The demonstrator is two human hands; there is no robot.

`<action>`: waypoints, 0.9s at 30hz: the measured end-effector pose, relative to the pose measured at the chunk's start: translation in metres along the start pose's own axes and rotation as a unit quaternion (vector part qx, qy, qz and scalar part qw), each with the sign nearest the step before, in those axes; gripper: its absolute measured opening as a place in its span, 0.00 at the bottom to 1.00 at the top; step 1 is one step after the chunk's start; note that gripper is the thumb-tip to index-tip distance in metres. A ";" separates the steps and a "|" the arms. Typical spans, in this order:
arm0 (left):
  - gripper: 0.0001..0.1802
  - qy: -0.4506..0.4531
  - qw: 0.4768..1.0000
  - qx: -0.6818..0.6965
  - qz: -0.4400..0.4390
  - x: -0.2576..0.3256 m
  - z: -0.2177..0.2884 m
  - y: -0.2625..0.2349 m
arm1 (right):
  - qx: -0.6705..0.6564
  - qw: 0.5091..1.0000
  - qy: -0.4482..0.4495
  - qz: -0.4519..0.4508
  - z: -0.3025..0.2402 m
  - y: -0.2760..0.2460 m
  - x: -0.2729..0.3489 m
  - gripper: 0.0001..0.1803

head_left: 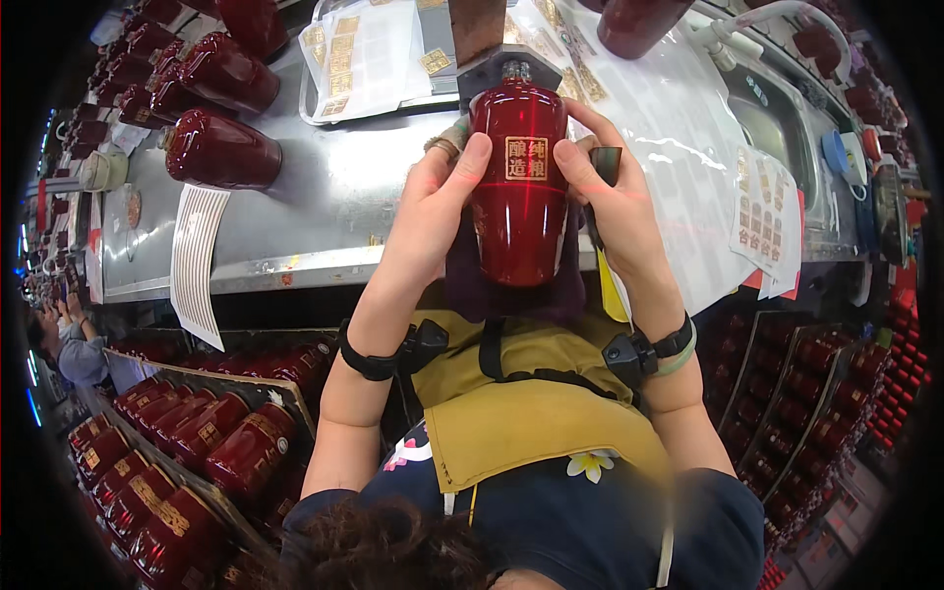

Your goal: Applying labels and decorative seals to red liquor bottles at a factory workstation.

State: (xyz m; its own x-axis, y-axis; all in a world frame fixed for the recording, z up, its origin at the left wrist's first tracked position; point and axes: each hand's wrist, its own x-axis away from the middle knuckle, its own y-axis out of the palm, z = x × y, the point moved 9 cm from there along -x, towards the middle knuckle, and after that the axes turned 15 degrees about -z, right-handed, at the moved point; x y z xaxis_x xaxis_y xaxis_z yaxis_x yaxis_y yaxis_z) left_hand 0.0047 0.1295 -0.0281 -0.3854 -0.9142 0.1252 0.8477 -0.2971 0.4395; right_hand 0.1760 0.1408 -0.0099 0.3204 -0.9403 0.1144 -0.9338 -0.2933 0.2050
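Note:
A glossy dark red bottle (519, 236) with a clear glass neck stands out in front of me, held between both hands. A square gold character label (526, 158) is on its front, and thin red light lines cross there. My left hand (430, 202) is closed round the left side, thumb on the glass; some wrapping shows on a finger (450, 141). My right hand (615, 187) grips the other side, thumb beside the label. A dark, smooth object (606, 165) sticks out by the right fingers; its kind is unclear. Dark cloth (464, 280) lies beneath the bottle.
Several red bottles (221, 149) lie or stand on the metal table (324, 211) to the left. A tray (313, 103) holds gold label sheets (359, 54). A striped paper strip (197, 261) hangs over the edge. Crates of bottles (206, 433) flank me; a sink (782, 123) is at right.

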 end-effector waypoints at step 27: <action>0.43 0.053 0.997 -0.049 -0.019 0.003 0.009 0.012 | 0.235 0.965 -0.104 0.052 -0.040 0.022 0.051 0.08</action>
State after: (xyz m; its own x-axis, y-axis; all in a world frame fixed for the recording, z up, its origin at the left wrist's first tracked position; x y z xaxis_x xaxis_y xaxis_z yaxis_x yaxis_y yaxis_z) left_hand 0.0100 0.1253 -0.0146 -0.3822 -0.9240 0.0139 0.8665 -0.3531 0.3529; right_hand 0.1783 0.0931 0.0389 0.2280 -0.9688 -0.0969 -0.9440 -0.1956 -0.2657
